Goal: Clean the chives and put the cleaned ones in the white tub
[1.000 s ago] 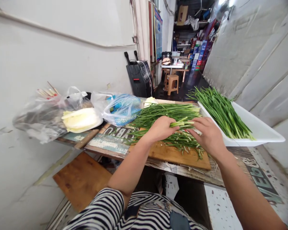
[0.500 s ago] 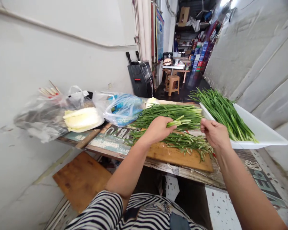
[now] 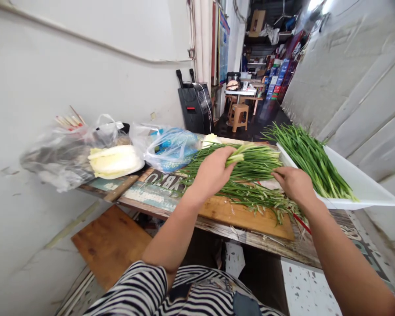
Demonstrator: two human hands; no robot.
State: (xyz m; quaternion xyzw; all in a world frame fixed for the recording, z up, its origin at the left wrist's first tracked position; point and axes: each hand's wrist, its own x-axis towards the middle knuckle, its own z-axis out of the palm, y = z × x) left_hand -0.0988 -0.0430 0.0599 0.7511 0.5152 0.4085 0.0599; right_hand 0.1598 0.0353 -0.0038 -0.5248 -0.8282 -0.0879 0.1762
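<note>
My left hand is closed around a small bunch of garlic chives, whose pale stem ends stick out past the thumb. Beneath and behind it lies a pile of long chives, stems toward the right. My right hand hovers just right of those stem ends, thumb and fingertips pinched; whatever is between them is too small to make out. A looser heap of thin, messy chives covers part of the wooden cutting board in front. At the right, more chives rest in a white tray.
Left on the table are a halved napa cabbage, a knife handle, a blue plastic bag and clear bags. A black speaker stands behind. Walls flank both sides; a brown stool is farther back.
My left hand has drawn slightly left and turned, so the bunch's stems point more upward. The right hand has shifted slightly down, its fingers still pinched.
</note>
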